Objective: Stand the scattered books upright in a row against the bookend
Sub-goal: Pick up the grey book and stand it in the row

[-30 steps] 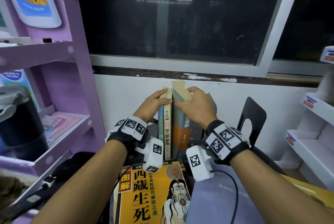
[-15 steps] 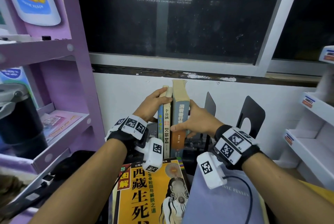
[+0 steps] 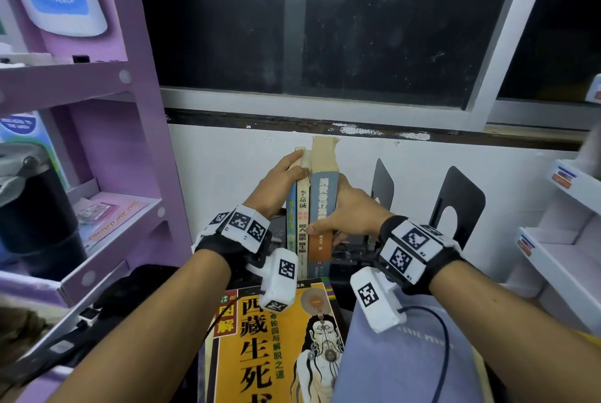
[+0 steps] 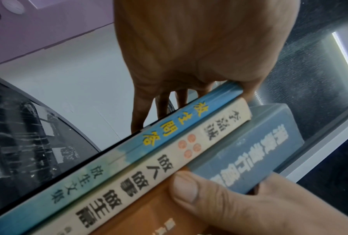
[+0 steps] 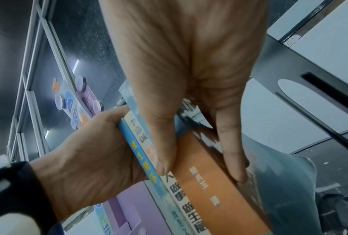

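Observation:
Three books stand upright side by side below the window: a thin blue book (image 3: 291,223), a cream book (image 3: 303,207) and a thick blue-and-orange book (image 3: 323,181). My left hand (image 3: 283,175) grips the tops of the thin blue book (image 4: 161,132) and the cream book (image 4: 169,159), thumb over the cream one. My right hand (image 3: 344,217) holds the thick book (image 5: 205,182) at mid height, thumb on its spine, fingers round its right side. Two black bookends (image 3: 383,184) (image 3: 458,204) stand to the right, apart from the row.
A yellow book (image 3: 276,347) and a lavender book (image 3: 406,363) lie flat in front, under my wrists. A purple shelf unit (image 3: 97,149) stands on the left, white shelves (image 3: 559,240) on the right. A white wall rises right behind the row.
The thick book has gone from tilted to upright beside the cream one. My right hand has slid from its top down to mid spine. The left hand has stayed put.

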`<state>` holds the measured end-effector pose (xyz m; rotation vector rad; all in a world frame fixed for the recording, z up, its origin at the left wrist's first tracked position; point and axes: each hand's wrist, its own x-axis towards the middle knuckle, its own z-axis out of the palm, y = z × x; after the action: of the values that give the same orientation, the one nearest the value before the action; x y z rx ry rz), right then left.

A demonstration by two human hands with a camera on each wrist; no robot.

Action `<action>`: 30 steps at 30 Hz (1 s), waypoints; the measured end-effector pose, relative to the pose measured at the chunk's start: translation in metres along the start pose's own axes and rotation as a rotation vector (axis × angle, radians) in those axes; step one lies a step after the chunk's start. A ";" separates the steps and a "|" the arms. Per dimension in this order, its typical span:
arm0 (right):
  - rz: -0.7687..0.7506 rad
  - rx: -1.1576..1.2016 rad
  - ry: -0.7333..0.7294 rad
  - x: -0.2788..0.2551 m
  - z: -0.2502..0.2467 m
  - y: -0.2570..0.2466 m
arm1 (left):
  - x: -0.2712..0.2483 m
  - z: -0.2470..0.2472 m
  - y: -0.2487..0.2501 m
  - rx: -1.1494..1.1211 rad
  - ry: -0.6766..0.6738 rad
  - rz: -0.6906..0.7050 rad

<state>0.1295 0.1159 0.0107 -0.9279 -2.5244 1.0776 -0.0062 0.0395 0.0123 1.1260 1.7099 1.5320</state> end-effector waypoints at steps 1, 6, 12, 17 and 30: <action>-0.001 -0.003 0.006 0.001 0.001 -0.001 | -0.001 0.000 0.001 0.000 -0.005 0.002; 0.004 -0.008 0.021 0.007 0.002 -0.001 | -0.004 0.000 0.003 -0.015 -0.010 0.004; 0.013 -0.010 0.034 0.008 0.003 -0.001 | -0.004 0.000 0.002 -0.015 -0.007 -0.004; 0.026 -0.012 0.015 0.006 0.003 -0.002 | -0.007 -0.003 0.006 -0.007 -0.025 -0.015; 0.057 -0.040 0.019 -0.019 -0.017 -0.013 | -0.034 -0.014 0.014 -0.008 0.072 -0.057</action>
<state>0.1456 0.1061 0.0321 -1.0223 -2.5268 1.0332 0.0012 0.0028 0.0241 1.0208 1.7662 1.5603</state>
